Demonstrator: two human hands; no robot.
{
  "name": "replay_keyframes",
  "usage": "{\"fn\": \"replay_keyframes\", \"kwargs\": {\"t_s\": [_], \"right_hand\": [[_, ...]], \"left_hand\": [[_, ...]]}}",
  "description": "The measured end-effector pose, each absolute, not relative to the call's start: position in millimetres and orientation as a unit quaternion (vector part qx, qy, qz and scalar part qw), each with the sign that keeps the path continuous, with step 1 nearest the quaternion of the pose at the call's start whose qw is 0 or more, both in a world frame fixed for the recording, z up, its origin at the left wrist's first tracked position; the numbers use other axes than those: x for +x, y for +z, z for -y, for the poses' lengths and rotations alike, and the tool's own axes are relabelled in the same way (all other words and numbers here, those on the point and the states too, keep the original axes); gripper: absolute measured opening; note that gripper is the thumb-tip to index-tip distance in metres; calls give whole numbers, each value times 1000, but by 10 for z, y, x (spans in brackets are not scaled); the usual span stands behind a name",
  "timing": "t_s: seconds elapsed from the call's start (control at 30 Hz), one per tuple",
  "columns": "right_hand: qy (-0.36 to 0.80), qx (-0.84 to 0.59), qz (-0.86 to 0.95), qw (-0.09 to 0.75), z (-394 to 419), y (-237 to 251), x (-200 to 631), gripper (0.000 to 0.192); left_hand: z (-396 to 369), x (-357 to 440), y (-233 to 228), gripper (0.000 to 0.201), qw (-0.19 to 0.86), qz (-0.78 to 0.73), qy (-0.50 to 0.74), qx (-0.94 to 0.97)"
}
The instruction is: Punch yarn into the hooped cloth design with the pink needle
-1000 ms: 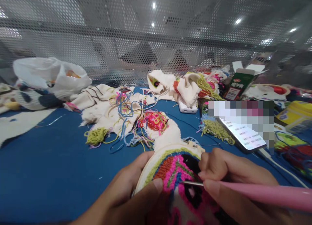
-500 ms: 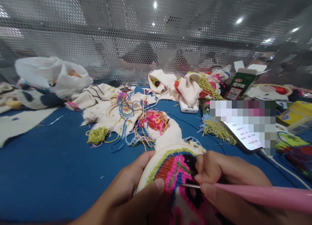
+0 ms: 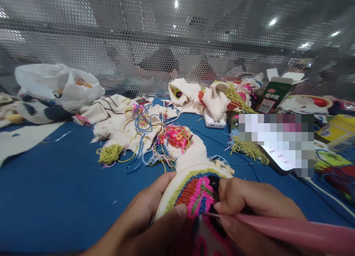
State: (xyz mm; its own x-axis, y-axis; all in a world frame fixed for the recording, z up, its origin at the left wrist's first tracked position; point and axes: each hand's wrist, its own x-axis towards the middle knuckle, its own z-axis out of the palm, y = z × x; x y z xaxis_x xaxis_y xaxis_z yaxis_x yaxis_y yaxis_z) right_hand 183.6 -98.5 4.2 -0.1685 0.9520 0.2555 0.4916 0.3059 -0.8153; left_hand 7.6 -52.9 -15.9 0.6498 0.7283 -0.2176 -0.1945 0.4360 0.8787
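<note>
Yarn work sat near the bottom middle of the view, on the blue table point(image 3: 55, 196). It was a round hoop point(image 3: 194, 189) with fuzzy pink, red, green and black loops, and it leaned up toward the person. The left hand point(image 3: 144, 222) curled around the hoop's left rim, with the thumb pressed on the edge to hold it. The right hand point(image 3: 249, 208) pinched a pink punch needle point(image 3: 291, 232) like a pencil, fingers pressed close together. Its thin metal tip touched the pink yarn patch.

To do this stitch well, I think the hoop had to be held tight so the cloth could not sag. The tip should go straight down into the cloth, right beside the last loop, and come up only a little. The left thumb had to keep away from the sharp point.

Farther back lay loose threads point(image 3: 144, 123), cream cloth scraps point(image 3: 216, 97), a white bag point(image 3: 58, 86), a phone point(image 3: 277, 158) and a green box point(image 3: 270, 97).
</note>
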Motion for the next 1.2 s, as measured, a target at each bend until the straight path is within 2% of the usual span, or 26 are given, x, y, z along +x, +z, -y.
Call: {"fn": "replay_keyframes", "kwargs": {"t_s": [0.2,0.3,0.43,0.57,0.7,0.83,0.9,1.0,1.2], "right_hand": [[319,-391,802,320,865,-13,1841,16],[309,-357,829,299,824,10,1836,12],[238,-406,829,303,884,-5,1815,10],[161,-484,806,300,936,-21,1789,9],[178,-493,810,264,915,38,1770,16],[228,-568,761,214,888,112,1714,20],[271,-596,721,229,885,121,1699,21],[327,-600,666,298,894,101,1728,21],[385,-576,622,365,928,99,1794,23]], "left_hand": [[532,46,-171,46,767,-343,271,470],[509,55,-183,43,783,-315,267,465],[473,50,-186,35,774,-311,249,493],[480,49,-168,37,792,-306,248,467],[504,65,-156,41,810,-285,233,456],[517,82,-141,45,810,-308,234,440],[518,89,-127,45,818,-297,245,428],[513,95,-107,45,826,-275,246,426],[521,110,-94,47,830,-302,235,405]]}}
